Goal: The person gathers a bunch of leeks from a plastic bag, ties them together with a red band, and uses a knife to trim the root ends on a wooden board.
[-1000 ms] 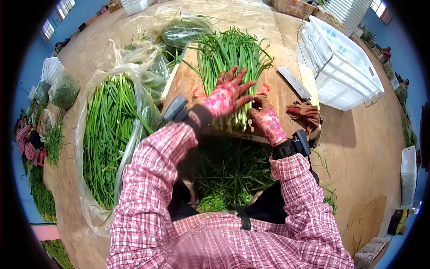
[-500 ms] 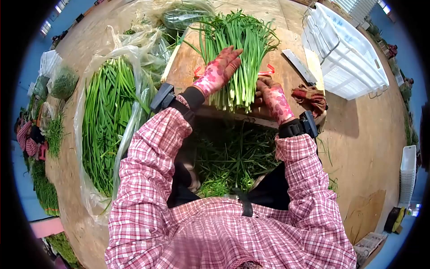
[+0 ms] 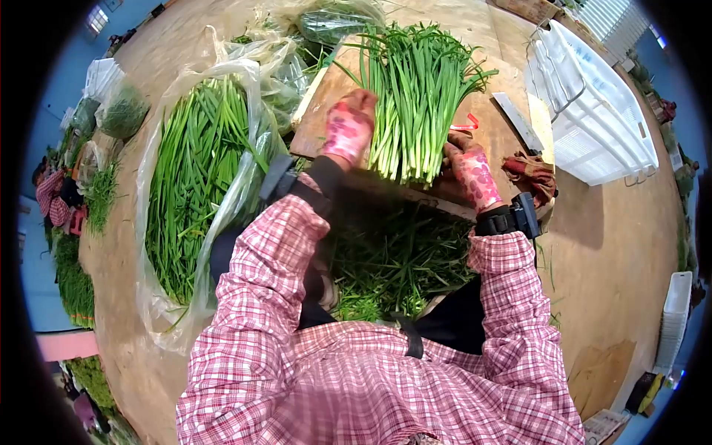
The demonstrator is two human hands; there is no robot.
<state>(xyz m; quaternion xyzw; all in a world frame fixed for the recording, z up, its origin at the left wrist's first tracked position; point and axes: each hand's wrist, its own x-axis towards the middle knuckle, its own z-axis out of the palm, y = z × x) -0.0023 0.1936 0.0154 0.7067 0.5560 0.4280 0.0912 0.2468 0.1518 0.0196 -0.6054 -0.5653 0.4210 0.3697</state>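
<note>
Since the earlier frames, the left hand (image 3: 351,124) has come off the top of the bunch (image 3: 419,96) to its left edge, while the right hand (image 3: 472,167) stays by the pale stalk ends. The left fingers are curled in together; whether they grip anything cannot be told. The right fingers are bent and close together at the bunch's right edge, their tips partly hidden.

The bunch lies on the table (image 3: 512,78), leaves pointing away from the person. The stalks are gathered side by side, their pale ends slightly uneven. A red tie (image 3: 465,124) shows at the right edge, not closed over the top, so the bunch appears gathered but unbound. Many more loose greens (image 3: 194,185) fill the open bag (image 3: 148,222) to the left.
</note>
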